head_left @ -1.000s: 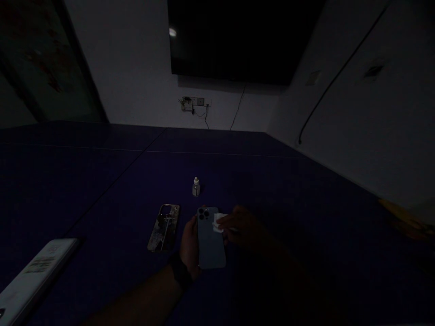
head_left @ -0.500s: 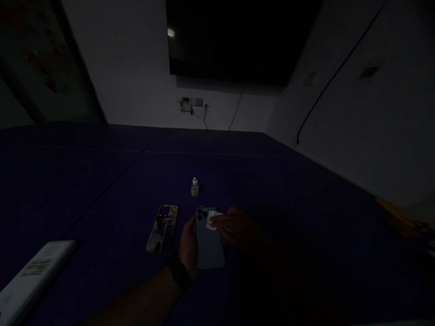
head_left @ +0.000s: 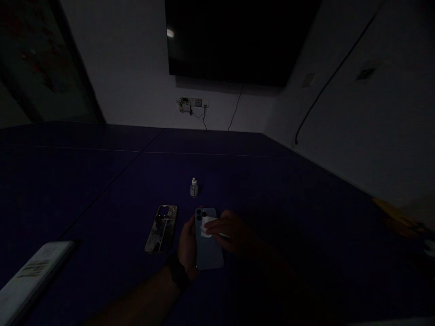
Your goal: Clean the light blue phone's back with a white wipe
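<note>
left hand (head_left: pixel 188 248) holds phone (head_left: pixel 210 253) while right hand (head_left: pixel 228 230) presses white wipe (head_left: pixel 206 226) against it

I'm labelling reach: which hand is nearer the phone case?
Left. The left hand is just right of the phone case, gripping the phone; the right hand is farther right, partly over the phone.

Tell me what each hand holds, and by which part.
Left hand: the phone, by its left long edge; the grip underneath is hidden. Right hand: a white cloth, by its right side, against the phone's back.
</note>
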### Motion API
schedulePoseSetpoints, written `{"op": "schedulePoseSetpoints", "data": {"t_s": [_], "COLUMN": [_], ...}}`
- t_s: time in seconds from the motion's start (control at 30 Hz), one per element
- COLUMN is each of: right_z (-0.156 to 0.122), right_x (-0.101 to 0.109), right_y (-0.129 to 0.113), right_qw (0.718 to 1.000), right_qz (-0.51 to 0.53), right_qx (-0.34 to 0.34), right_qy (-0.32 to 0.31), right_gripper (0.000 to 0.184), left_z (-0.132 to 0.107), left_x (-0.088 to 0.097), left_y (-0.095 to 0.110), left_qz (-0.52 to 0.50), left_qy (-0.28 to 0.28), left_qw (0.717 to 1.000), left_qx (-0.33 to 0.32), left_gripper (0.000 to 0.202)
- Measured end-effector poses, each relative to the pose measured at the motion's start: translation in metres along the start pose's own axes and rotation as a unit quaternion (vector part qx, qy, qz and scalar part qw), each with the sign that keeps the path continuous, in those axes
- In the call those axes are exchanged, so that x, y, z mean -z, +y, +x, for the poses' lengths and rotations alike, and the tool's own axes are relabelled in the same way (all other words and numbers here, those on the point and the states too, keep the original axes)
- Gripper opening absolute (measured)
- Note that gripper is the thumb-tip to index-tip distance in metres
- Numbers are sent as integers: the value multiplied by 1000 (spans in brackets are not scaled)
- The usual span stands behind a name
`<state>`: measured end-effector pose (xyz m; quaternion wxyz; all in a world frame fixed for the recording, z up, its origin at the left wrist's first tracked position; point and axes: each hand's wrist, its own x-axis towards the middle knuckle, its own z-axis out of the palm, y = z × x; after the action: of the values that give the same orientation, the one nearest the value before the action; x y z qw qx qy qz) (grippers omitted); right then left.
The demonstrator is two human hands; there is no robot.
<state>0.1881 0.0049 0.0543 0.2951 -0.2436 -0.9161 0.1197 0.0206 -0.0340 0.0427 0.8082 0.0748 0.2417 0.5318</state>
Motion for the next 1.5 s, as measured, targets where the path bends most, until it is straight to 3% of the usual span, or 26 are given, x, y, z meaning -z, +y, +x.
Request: {"op": "schedulePoseSetpoints", "data": {"t_s": [0.1, 0.3, 0.5, 0.7, 0.8, 0.9, 1.0, 1.13, 1.23, 1.37, 1.5], "right_z": [-2, -7, -5, -11, -5, -4, -9, -11, -5, -3, -7], "right_x": [1, 9, -1, 7, 5, 1, 3, 7, 4, 3, 8], "right_y": [-1, 10, 6, 16, 9, 3, 8, 14, 5, -3, 5], "right_qw": [999, 999, 999, 999, 997, 999, 1000, 999, 999, 1000, 999], "right_qz": [32, -31, -2, -43, -68, -26, 6, -38, -50, 9, -7], "right_qx": [2, -3, 15, -6, -11, 10, 13, -6, -5, 5, 10], "right_qy": [-20, 25, -36, 12, -20, -37, -14, 24, 8, -13, 44], "right_gripper": [21, 24, 24, 21, 28, 26, 19, 22, 26, 22, 20], "left_z": [-1, -2, 1, -1, 0, 1, 0, -1, 0, 1, -1], "left_x": [-1, -5, 0, -1, 1, 1, -2, -4, -2, -1, -3], "left_y": [0, -1, 0, -2, -2, -1, -1, -1, -1, 0, -1], "left_qz": [2, -1, 1, 10, -2, 0, 9, 7, 2, 8, 12], "left_qy": [29, 1, 26, 12, 7, 22, 23, 10, 16, 28, 20], "left_qw": [999, 1000, 999, 1000, 1000, 1000, 999, 1000, 1000, 999, 999], "left_qx": [-30, -25, -29, -11, -1, -17, -28, -15, -13, -18, -23], "left_gripper": [28, 32, 29, 37, 37, 32, 31, 38, 39, 34, 35]}}
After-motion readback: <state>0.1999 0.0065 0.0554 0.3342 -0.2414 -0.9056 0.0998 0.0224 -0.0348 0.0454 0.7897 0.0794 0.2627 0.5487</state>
